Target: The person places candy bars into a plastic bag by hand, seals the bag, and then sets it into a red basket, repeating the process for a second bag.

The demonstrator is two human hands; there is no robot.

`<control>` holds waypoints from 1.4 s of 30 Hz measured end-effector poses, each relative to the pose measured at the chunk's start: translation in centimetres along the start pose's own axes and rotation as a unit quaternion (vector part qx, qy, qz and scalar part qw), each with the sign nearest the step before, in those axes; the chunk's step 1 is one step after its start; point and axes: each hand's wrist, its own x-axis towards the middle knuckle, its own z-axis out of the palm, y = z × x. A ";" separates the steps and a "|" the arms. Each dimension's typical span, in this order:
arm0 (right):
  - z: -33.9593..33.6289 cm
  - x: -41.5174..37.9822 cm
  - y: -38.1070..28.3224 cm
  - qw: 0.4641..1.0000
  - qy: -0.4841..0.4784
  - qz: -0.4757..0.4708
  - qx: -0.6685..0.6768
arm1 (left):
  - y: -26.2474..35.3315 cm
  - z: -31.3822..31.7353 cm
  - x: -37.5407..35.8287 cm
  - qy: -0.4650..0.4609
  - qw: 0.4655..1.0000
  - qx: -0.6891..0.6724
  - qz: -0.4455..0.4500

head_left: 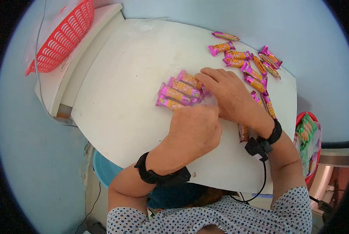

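Several small pink-and-yellow wrapped snack bars [178, 89] lie side by side in what looks like a clear plastic bag, in the middle of the white table. My left hand [196, 126] is closed at the near right end of the bag. My right hand [233, 95] curls over its far right end, thumb and fingers drawn together. Clear film [210, 100] shows between the two hands. Both hands' fingertips are partly hidden. One loose snack bar [243, 132] lies under my right wrist.
More loose snack bars [237, 54] are scattered along the table's right and far edge. A red plastic basket [65, 41] leans at the left on a white ledge. A red tub [314, 156] with green packets [306, 128] stands at the right. A blue basin [104, 167] sits below the table.
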 end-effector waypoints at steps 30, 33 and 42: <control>-0.5 -0.6 2.6 0.998 0.011 0.047 0.029 | -0.2 -0.1 0.4 0.008 1.000 -0.002 0.002; 0.4 -0.5 2.1 0.998 0.005 0.059 0.016 | -0.2 0.0 0.4 0.009 1.000 0.001 0.008; -2.9 -1.3 3.2 0.993 -0.040 0.101 0.035 | 0.0 -0.3 0.6 0.006 1.000 -0.023 -0.015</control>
